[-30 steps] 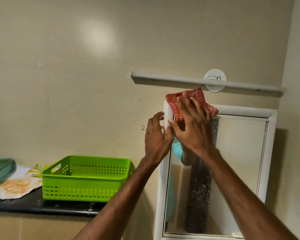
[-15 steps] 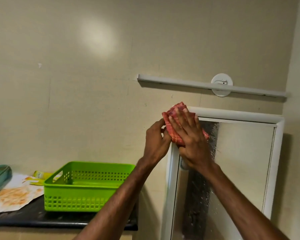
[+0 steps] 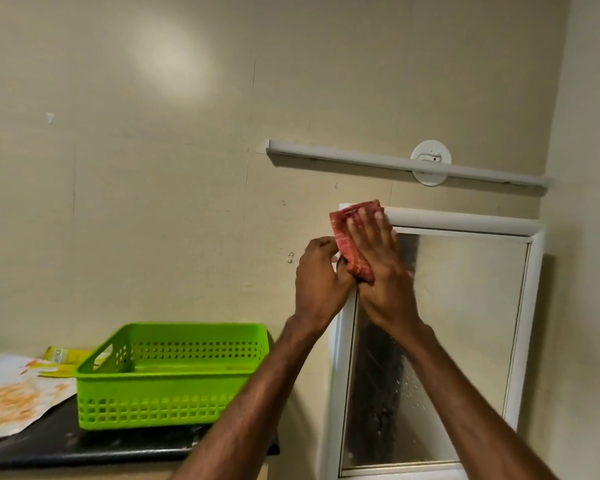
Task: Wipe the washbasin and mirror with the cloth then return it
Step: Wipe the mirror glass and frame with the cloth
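Note:
A white-framed mirror point(image 3: 465, 306) hangs on the right part of the wall, its glass speckled with droplets low down. A folded red cloth point(image 3: 349, 237) lies against the mirror's top left corner. My right hand point(image 3: 378, 265) presses it flat there with straight fingers. My left hand point(image 3: 321, 278) grips the mirror frame's left edge just beside the cloth, fingers curled round it. The washbasin is out of view.
A green perforated basket point(image 3: 174, 372) stands on a dark counter point(image 3: 84, 448) at lower left, with printed papers point(image 3: 11, 400) beside it. A white tube light fitting point(image 3: 406, 164) runs along the wall above the mirror. A side wall closes the right edge.
My right hand has rubbed the cloth down the mirror's top left corner and back up to the top frame edge. My left hand stays on the frame's left edge.

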Demonstrator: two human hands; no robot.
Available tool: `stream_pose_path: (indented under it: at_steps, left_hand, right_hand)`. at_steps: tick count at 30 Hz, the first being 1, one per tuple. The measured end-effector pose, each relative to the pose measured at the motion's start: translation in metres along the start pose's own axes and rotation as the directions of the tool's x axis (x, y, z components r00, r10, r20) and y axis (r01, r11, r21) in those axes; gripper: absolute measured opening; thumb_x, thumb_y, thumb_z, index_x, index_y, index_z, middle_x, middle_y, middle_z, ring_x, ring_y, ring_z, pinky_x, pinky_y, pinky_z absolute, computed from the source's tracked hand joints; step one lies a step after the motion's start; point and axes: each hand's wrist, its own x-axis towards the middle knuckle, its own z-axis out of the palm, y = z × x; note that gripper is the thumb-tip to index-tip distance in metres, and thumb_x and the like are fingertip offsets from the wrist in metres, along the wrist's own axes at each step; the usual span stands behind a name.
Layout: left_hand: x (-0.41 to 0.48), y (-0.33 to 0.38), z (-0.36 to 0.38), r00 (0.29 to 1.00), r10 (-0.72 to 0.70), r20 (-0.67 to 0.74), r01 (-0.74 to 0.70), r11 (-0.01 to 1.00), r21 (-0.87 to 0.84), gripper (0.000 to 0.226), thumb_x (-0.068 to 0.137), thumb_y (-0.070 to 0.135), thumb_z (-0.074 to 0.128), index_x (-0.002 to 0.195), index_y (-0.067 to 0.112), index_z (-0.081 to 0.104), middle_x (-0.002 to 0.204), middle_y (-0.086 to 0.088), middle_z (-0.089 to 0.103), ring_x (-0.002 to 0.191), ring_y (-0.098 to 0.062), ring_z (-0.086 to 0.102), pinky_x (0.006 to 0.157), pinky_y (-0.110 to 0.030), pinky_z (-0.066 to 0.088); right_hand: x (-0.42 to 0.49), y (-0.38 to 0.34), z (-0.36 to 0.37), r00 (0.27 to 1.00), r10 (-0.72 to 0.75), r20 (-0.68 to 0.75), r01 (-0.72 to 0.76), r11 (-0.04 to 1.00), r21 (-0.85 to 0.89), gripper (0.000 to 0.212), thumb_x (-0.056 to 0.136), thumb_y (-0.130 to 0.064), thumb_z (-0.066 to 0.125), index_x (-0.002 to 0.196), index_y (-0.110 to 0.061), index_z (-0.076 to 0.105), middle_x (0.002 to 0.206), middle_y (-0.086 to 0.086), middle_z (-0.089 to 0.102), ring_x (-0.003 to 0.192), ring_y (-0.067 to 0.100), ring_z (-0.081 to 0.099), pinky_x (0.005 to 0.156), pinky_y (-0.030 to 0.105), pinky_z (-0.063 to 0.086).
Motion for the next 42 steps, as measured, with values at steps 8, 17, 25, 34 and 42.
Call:
stream_pose_path:
  at_steps: [8,17,25,34,42]
  left_hand:
    - [0.002,-0.005,-0.006,0.996,0.017,0.087,-0.016,1.0,-0.012,0.048,0.094,0.025,0.065,0.141,0.013,0.058,0.135,-0.009,0.061,0.105,-0.018,0.067,0.088,-0.035,0.058]
    - [0.011,-0.008,0.015,0.99,0.136,-0.033,-0.135,0.99,0.044,0.067,0.099,0.041,0.059,0.155,0.01,0.036,0.148,-0.013,0.041,0.131,-0.022,0.045,0.103,-0.028,0.046]
    - [0.044,0.012,0.04,0.93,0.366,0.033,-0.354,0.868,0.348,0.054,0.094,0.028,0.064,0.146,0.019,0.051,0.156,-0.007,0.042,0.145,-0.027,0.037,0.119,-0.044,0.033]
    - [0.04,0.024,0.064,0.929,0.37,0.018,-0.331,0.808,0.486,0.049,0.095,0.04,0.057,0.142,0.027,0.055,0.144,0.001,0.055,0.143,-0.024,0.042,0.122,-0.057,0.021]
    - [0.038,0.02,0.069,0.925,0.38,0.024,-0.326,0.758,0.564,0.05,0.097,0.05,0.051,0.144,0.03,0.051,0.146,0.001,0.053,0.144,-0.025,0.039,0.122,-0.058,0.017]
  right_hand:
    - [-0.019,0.065,-0.036,0.947,0.254,-0.196,-0.28,0.953,-0.118,0.064,0.107,-0.038,0.036,0.165,-0.015,0.022,0.174,0.005,0.016,0.163,0.029,0.006,0.129,0.062,0.013]
    - [-0.01,0.013,-0.008,0.988,0.146,-0.05,-0.149,0.987,-0.065,0.071,0.107,-0.048,0.042,0.166,-0.016,0.018,0.176,0.005,0.006,0.163,0.028,-0.003,0.131,0.059,0.006]
    - [-0.045,0.099,-0.054,0.949,0.265,-0.17,-0.294,0.938,-0.182,0.067,0.109,-0.047,0.037,0.165,-0.013,0.024,0.175,0.005,0.015,0.163,0.027,0.005,0.132,0.054,0.011]
    - [-0.058,0.141,-0.072,0.751,0.578,-0.319,-0.622,0.782,-0.047,0.073,0.105,-0.053,0.032,0.166,-0.015,0.019,0.174,0.007,0.014,0.162,0.03,0.004,0.129,0.059,0.016]
    - [-0.042,0.114,-0.043,0.976,0.157,-0.148,-0.192,0.945,-0.266,0.076,0.103,-0.063,0.037,0.165,-0.02,0.025,0.175,0.009,0.012,0.163,0.031,0.003,0.129,0.062,0.011]
